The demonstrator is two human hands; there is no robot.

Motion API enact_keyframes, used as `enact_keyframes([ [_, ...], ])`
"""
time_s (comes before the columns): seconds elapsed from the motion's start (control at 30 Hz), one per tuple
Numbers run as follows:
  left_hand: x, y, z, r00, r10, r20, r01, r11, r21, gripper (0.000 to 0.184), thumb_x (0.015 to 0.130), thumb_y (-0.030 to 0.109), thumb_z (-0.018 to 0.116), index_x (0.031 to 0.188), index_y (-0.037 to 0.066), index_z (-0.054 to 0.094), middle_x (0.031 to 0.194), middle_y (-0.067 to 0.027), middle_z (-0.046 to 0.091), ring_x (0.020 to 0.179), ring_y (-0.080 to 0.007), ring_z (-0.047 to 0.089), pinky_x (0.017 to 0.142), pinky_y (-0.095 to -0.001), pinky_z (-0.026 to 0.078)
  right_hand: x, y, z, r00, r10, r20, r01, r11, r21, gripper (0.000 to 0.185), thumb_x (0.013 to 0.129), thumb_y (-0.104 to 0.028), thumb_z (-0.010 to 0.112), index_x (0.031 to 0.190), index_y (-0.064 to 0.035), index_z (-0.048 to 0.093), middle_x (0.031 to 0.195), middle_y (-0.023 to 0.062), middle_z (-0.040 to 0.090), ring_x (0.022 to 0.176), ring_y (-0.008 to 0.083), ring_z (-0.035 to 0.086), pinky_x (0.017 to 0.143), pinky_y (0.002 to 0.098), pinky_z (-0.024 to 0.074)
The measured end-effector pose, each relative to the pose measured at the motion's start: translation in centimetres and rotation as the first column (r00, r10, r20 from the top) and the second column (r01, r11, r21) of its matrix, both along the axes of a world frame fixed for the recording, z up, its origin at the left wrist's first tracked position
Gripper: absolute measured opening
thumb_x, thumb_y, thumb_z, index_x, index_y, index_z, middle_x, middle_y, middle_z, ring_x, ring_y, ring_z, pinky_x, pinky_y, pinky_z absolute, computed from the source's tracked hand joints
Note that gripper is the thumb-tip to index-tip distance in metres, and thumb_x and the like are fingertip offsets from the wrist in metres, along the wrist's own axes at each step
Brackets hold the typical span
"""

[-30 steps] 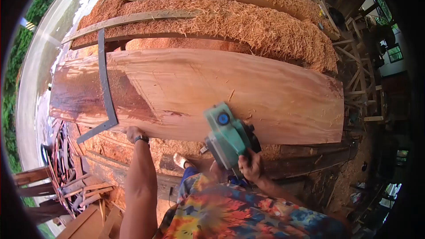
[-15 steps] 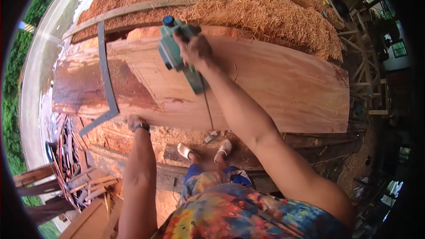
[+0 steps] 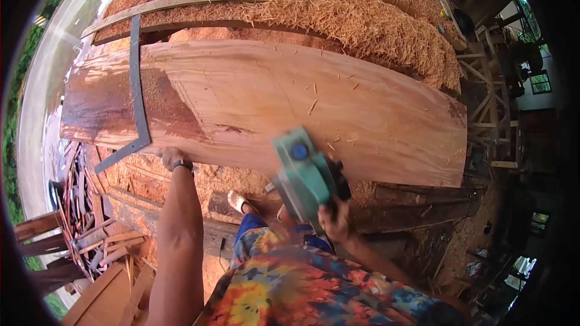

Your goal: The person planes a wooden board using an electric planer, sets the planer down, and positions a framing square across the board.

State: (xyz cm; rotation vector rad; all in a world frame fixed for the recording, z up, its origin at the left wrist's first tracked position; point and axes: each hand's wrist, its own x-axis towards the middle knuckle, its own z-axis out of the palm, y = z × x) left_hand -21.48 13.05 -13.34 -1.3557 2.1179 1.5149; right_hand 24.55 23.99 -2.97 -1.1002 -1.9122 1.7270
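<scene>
My right hand [image 3: 337, 222] is closed round the handle of a green electric planer [image 3: 308, 175] with a blue knob. The planer is lifted close to my body, its front over the near edge of a wide wooden board [image 3: 374, 127]; motion blurs it a little. At the board's near edge, my left hand [image 3: 174, 158] grips the wood, a dark band on its wrist. Just left of that hand, a dark metal framing square [image 3: 138, 84] lies across the board, its short arm jutting past the near edge. The board is pale where smooth and dark reddish at the left.
Heaps of wood shavings [image 3: 338, 18] and long timber strips [image 3: 181, 6] lie beyond the board. Scrap sticks [image 3: 81, 205] are piled at lower left. Wooden frames [image 3: 489, 102] stand at the right. My feet are among planks and shavings below the board.
My right hand has drawn the planer from the board's far side back toward my body, off to the right. My left hand stays on the near edge. Loose shavings now show on the board.
</scene>
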Motion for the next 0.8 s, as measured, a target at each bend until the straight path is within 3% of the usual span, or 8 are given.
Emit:
enact_keyframes([
  [0.17, -0.5, -0.1, -0.9, 0.999, 0.003, 0.033, 0.001, 0.993, -0.116, 0.095, 0.099, 0.066, 0.022, 0.115, -0.019, 0.062, 0.116, -0.0307, 0.067, 0.110, -0.0435, 0.066, 0.096, -0.0507, 0.053, 2.1, 0.1, -0.9, 0.994, 0.038, 0.104, -0.036, 0.999, -0.024, 0.034, 0.099, -0.037, 0.061, 0.093, -0.0029, 0.060, 0.064, 0.0062, 0.060, 0.057, 0.0181, 0.059, 0.056, 0.0330, 0.0463],
  [0.2, -0.1, 0.1, 0.3, 0.998, -0.027, 0.053, 0.031, 0.996, -0.080, 0.095, 0.099, 0.066, 0.022, 0.125, -0.018, 0.056, 0.130, -0.0302, 0.061, 0.118, -0.0408, 0.062, 0.104, -0.0464, 0.049, 0.8, 0.8, -0.3, 0.995, 0.036, 0.088, -0.033, 0.999, -0.037, 0.034, 0.099, -0.037, 0.061, 0.092, -0.0033, 0.060, 0.063, 0.0058, 0.059, 0.055, 0.0175, 0.058, 0.055, 0.0327, 0.0460],
  [0.27, -2.2, -2.2, -5.5, 0.997, -0.005, 0.071, 0.005, 1.000, 0.001, 0.094, 0.098, 0.066, 0.022, 0.122, -0.018, 0.058, 0.126, -0.0300, 0.063, 0.115, -0.0409, 0.063, 0.101, -0.0469, 0.050, -2.6, 2.3, 1.0, 0.999, -0.001, 0.051, 0.005, 0.997, -0.075, 0.033, 0.099, -0.037, 0.060, 0.090, -0.0047, 0.060, 0.062, 0.0048, 0.058, 0.054, 0.0141, 0.057, 0.054, 0.0310, 0.0453],
  [0.37, 0.2, 0.9, 1.1, 0.995, 0.053, 0.080, -0.047, 0.996, -0.077, 0.093, 0.099, 0.067, 0.025, 0.119, -0.017, 0.060, 0.120, -0.0282, 0.066, 0.108, -0.0406, 0.066, 0.095, -0.0476, 0.054, -8.4, 5.4, 1.0, 0.999, 0.028, 0.027, -0.027, 0.999, -0.021, 0.034, 0.099, -0.038, 0.060, 0.094, -0.0046, 0.063, 0.067, 0.0098, 0.063, 0.060, 0.0213, 0.064, 0.057, 0.0347, 0.0484],
  [0.5, 0.4, 1.3, 2.1, 0.996, 0.064, 0.054, -0.057, 0.991, -0.121, 0.095, 0.098, 0.067, 0.026, 0.117, -0.020, 0.059, 0.119, -0.0310, 0.065, 0.108, -0.0418, 0.066, 0.094, -0.0486, 0.055, -19.1, 10.6, 1.2, 0.994, 0.055, 0.097, -0.072, 0.982, 0.177, 0.050, 0.099, -0.051, 0.054, 0.106, -0.0038, 0.068, 0.083, 0.0217, 0.069, 0.081, 0.0405, 0.069, 0.068, 0.0457, 0.0526],
  [0.57, 0.3, 1.0, 1.1, 0.998, 0.062, 0.022, -0.058, 0.987, -0.149, 0.101, 0.098, 0.068, 0.024, 0.109, -0.026, 0.059, 0.114, -0.0373, 0.065, 0.110, -0.0448, 0.066, 0.096, -0.0508, 0.054, -25.1, 13.5, 0.6, 0.997, 0.045, 0.063, -0.058, 0.971, 0.232, 0.055, 0.098, -0.056, 0.052, 0.103, -0.0042, 0.070, 0.084, 0.0223, 0.070, 0.082, 0.0398, 0.070, 0.069, 0.0456, 0.0529],
  [0.7, -1.0, -0.8, -2.0, 0.998, 0.030, 0.052, -0.030, 1.000, 0.006, 0.094, 0.099, 0.066, 0.021, 0.127, -0.018, 0.054, 0.132, -0.0285, 0.060, 0.116, -0.0397, 0.063, 0.100, -0.0469, 0.051, -33.0, 17.0, 1.2, 0.993, 0.090, -0.072, -0.076, 0.980, 0.182, 0.060, 0.096, -0.059, 0.054, 0.097, -0.0014, 0.070, 0.082, 0.0250, 0.069, 0.081, 0.0386, 0.071, 0.070, 0.0450, 0.0541],
  [0.8, 0.4, 0.5, 1.0, 1.000, -0.001, -0.021, 0.000, 1.000, -0.024, 0.096, 0.099, 0.065, 0.021, 0.126, -0.020, 0.054, 0.130, -0.0313, 0.060, 0.120, -0.0432, 0.060, 0.104, -0.0498, 0.049, -34.0, 18.2, 2.2, 0.985, 0.172, 0.020, -0.173, 0.976, 0.133, 0.066, 0.095, -0.062, 0.053, 0.093, 0.0018, 0.070, 0.082, 0.0260, 0.070, 0.084, 0.0404, 0.071, 0.073, 0.0451, 0.0544],
])
